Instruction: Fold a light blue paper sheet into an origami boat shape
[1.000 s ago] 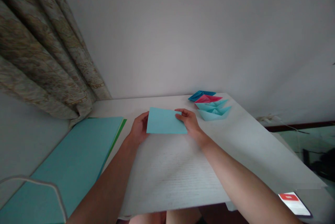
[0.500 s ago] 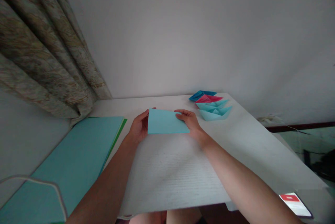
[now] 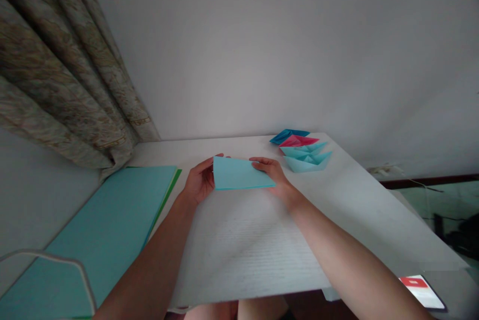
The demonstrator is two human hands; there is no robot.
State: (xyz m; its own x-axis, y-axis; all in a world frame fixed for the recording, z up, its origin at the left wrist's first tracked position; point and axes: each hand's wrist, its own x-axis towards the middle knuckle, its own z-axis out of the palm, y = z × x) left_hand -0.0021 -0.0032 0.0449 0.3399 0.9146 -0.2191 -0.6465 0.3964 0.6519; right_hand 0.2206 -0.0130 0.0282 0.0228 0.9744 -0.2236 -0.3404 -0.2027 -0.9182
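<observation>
Between my two hands a light blue folded sheet of paper is held up over the table, its lower edge tilted slightly up at the right. My left hand grips its left edge, with some fingers hidden behind the paper. At the right end, my right hand pinches the sheet, thumb on the front face and other fingers behind. Just beyond the right hand stand folded paper boats: light blue ones, a pink one and a dark blue one.
A stack of large light blue sheets with a green edge lies on the left of the white table. A pale cable crosses it. A phone lies at the lower right. Curtains hang at the left.
The folded sheet has shifted slightly to the right and tilted, its lower right corner now higher. Both hands keep their hold on it. The boats and stack have not moved.
</observation>
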